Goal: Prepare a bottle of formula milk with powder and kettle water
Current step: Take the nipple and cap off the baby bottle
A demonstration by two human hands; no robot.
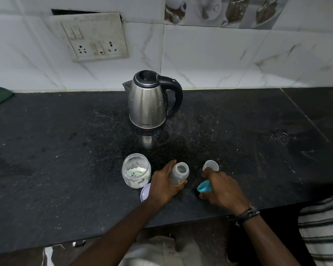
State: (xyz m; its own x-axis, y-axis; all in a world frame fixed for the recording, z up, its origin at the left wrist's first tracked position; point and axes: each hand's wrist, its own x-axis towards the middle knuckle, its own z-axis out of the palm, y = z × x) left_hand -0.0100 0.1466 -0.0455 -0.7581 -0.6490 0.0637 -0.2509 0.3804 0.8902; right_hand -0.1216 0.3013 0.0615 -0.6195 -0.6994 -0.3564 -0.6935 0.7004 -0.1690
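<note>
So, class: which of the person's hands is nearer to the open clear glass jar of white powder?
Left. The left hand grips the clear baby bottle right beside the jar; the right hand, holding a teal piece, is beyond the bottle.

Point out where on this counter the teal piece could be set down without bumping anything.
Bare counter lies left of the powder jar, and more right of the clear cap, toward the counter's right end. The strip between kettle and bottle is free too. The front centre is crowded: jar, lid, left hand, right hand gripping the teal piece.
</note>
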